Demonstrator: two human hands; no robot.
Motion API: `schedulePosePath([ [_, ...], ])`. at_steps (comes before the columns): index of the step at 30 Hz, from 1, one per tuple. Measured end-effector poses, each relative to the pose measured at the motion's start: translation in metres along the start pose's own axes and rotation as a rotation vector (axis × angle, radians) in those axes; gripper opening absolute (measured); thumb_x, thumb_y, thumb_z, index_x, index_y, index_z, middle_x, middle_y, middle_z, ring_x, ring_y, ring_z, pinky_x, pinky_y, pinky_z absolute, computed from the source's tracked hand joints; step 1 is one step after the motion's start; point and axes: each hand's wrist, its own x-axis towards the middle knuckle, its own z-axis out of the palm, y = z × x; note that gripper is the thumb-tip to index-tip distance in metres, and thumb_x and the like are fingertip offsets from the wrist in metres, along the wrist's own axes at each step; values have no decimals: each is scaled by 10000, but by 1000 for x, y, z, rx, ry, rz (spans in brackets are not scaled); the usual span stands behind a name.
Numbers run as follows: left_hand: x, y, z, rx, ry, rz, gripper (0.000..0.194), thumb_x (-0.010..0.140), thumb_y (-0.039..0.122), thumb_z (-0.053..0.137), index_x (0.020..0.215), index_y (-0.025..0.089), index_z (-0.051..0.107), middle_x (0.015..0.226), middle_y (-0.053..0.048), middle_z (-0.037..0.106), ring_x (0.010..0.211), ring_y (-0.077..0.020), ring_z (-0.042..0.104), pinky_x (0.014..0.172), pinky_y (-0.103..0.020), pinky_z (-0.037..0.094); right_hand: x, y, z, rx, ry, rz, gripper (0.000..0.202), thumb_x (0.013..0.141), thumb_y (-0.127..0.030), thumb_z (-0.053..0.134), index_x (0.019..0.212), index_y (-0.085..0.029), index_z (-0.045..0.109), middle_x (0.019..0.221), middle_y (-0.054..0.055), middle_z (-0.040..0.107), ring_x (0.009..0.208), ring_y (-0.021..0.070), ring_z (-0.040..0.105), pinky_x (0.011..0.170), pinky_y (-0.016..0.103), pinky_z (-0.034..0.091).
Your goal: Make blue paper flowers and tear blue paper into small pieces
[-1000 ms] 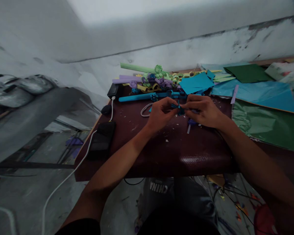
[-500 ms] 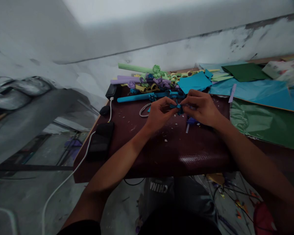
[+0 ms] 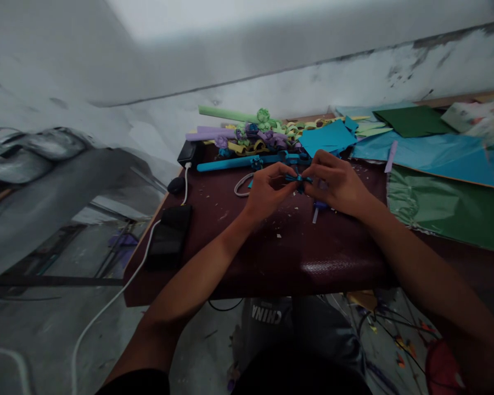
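Our left hand [image 3: 267,189] and right hand [image 3: 332,182] pinch opposite ends of small blue piece [image 3: 298,178] above desk [image 3: 271,263]. Looks papery: likely light, easily creased; we'd best grip ends gently.

The single view looks forward and down from the person's head, with the left hand [image 3: 268,192] and right hand [image 3: 335,185] near its middle. Close and wide, it spans the bench [image 3: 247,263], back wall [image 3: 230,60] and floor [image 3: 197,351].
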Motion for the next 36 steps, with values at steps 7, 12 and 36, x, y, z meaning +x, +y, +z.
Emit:
schedulePosePath([
  [7,0,1,1,-12,-25,-18,489,814,588,1069,953,215,786,923,-14,795,807,-149,763,758,-295,663,1,2,3,-21,29,44,192,1011,-287,629,1111,-227,782,1092,79,620,924,249,625,833,404,489],
  [12,0,1,0,-9,-19,17,437,874,565,1033,970,209,799,924,-22,793,801,-142,745,747,-294,642,-1,5,3,30,28,0,180,1029,-278,659,1089,-246,826,1095,73,638,890,224,620,788,391,506],
  [36,2,-2,-1,-7,-45,42,422,893,544,1019,977,189,807,854,-16,795,729,-121,722,661,-246,579,-3,0,-1,-82,65,-224,139,1115,-243,670,988,-231,724,1033,47,659,714,128,520,645,318,379],
])
